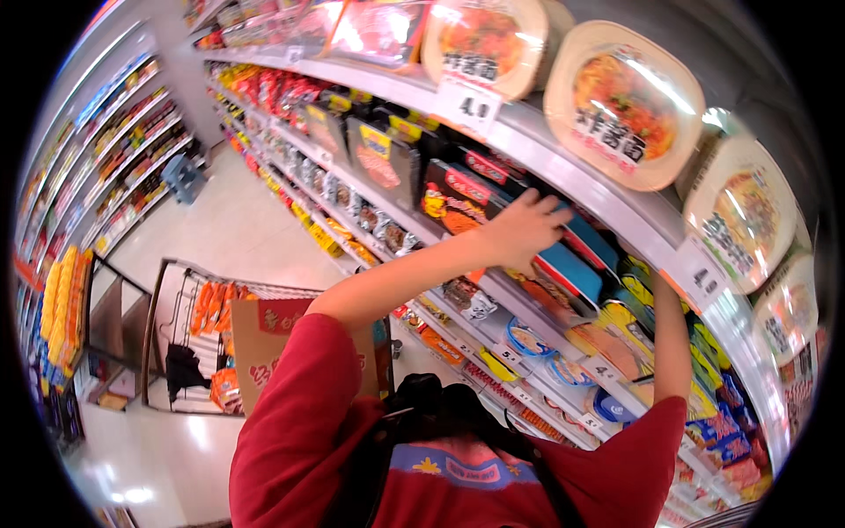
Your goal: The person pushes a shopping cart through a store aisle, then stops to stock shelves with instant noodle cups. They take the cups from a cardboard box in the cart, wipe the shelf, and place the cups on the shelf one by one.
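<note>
My left hand (528,231), fingers spread, lies over the top of a black and blue noodle package (571,274) on a middle shelf; whether it grips the package I cannot tell. My right forearm reaches in under the upper shelf, and the right hand itself is hidden behind the shelf edge, near yellow and green packages (637,284). Black packages with red labels (455,191) stand left of my left hand. Grey and black packages (383,155) stand farther along the same shelf.
Above my arms runs the upper shelf's edge (528,138) with large noodle bowls (624,105). Lower shelves hold blue and white bowls (528,338). At the left stand a shopping cart (155,317) with orange packs (214,307), a cardboard box (247,336) and a blue-grey stool (181,177).
</note>
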`<act>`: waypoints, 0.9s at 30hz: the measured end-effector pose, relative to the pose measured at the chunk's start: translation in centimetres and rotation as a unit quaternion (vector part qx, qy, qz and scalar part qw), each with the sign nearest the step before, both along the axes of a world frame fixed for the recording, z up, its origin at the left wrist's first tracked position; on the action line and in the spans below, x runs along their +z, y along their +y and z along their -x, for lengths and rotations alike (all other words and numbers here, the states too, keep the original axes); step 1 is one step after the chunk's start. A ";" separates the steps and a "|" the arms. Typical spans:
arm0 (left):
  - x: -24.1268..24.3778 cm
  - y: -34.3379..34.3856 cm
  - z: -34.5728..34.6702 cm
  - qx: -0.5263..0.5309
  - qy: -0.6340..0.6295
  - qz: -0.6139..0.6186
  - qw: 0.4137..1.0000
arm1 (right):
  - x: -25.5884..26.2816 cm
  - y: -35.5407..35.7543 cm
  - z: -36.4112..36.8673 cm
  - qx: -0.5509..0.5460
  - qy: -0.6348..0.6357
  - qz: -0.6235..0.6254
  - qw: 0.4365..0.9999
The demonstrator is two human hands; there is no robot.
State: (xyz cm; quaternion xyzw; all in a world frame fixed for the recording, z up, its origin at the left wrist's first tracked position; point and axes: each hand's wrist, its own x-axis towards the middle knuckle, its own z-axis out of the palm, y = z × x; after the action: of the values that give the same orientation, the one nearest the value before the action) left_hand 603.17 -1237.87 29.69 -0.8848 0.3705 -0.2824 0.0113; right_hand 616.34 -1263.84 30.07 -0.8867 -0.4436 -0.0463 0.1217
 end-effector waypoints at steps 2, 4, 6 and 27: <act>1.1 -0.8 1.6 0.022 0.014 -0.047 0.999 | -0.4 -0.6 -0.1 -0.001 -0.004 0.004 1.000; 2.1 -1.1 3.5 0.013 -0.046 -0.072 0.996 | -0.4 -0.8 -0.5 0.003 -0.010 0.006 1.000; 1.8 -1.0 4.5 -0.008 -0.120 -0.062 0.991 | -0.3 -1.4 -0.6 -0.005 -0.015 0.017 1.000; -2.9 9.9 30.0 0.370 -0.332 0.194 0.846 | 1.6 1.1 7.8 -0.034 0.002 0.037 0.999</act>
State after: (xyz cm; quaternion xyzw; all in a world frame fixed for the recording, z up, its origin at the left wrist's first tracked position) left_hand 573.21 -1227.92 26.76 -0.7938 -0.0727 -0.6003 0.0654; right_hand 608.54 -1262.73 31.65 -0.9054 -0.4141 -0.0322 0.0884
